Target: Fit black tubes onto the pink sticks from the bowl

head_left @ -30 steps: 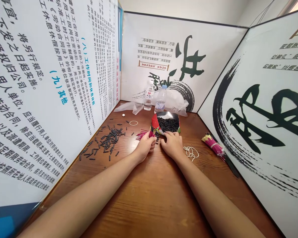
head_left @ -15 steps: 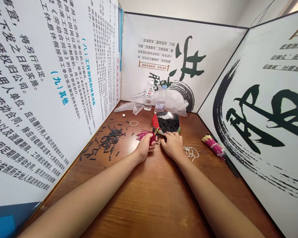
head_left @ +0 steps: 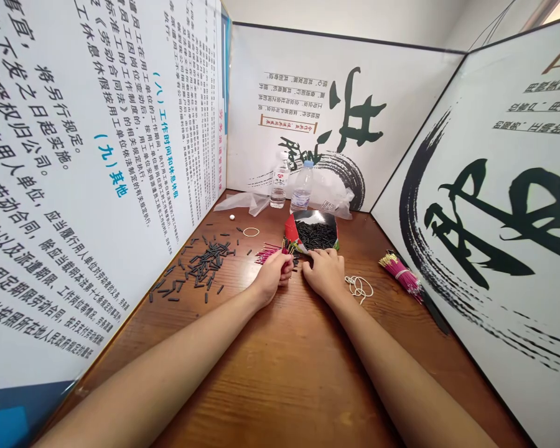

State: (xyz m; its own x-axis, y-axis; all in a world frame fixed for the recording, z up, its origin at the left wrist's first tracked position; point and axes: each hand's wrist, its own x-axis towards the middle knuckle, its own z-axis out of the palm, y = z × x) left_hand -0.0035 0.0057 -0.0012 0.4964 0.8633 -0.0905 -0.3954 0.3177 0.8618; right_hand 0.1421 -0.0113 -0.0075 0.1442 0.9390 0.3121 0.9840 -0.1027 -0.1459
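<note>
My left hand (head_left: pixel 275 274) is closed around a bundle of thin pink wires with yellowish tips (head_left: pixel 287 246), mostly covered by the fingers. More pink wires (head_left: pixel 267 252) lie on the table just behind that hand. A little to the right, my right hand (head_left: pixel 325 271) rests palm down against the near edge of a red-and-black box (head_left: pixel 290 228). Its thumb stands apart from the bent fingers, and no held thing shows. Short black tubes (head_left: pixel 318 235) fill the box. A few dark pieces lie between the two hands.
Loose black tubes (head_left: pixel 208 264) are scattered at the left. A rubber band (head_left: pixel 251 232) and white cord (head_left: pixel 360 289) flank the hands. A tied pink bundle (head_left: pixel 402 276) lies at right. Behind the box stand two water bottles (head_left: pixel 280 180) and clear plastic. Printed panels (head_left: pixel 303 81) enclose the table.
My left hand has turned slightly, so its fingers now cover more of the pink bundle. The right hand has hardly moved beside the box.
</note>
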